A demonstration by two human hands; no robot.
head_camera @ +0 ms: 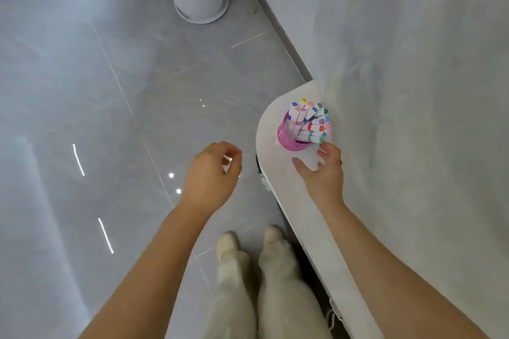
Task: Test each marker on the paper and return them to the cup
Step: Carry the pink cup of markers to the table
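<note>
Left hand (212,173) loosely curled, empty as far as I see, over open floor (110,91); right hand (325,170) splayed beside pink cup (286,136) (markers (308,121) inside), at rounded corner of table (271,129).

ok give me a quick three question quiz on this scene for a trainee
1. True or false: the right hand grips a marker.
2. Where on the table does the cup of markers stand? A) the middle B) by the rounded corner C) on a stack of paper
3. Which hand hangs over the floor, off the table?

Key: 1 false, its fingers are open beside the cup and curl round nothing. 2 B. 3 the left hand.
</note>
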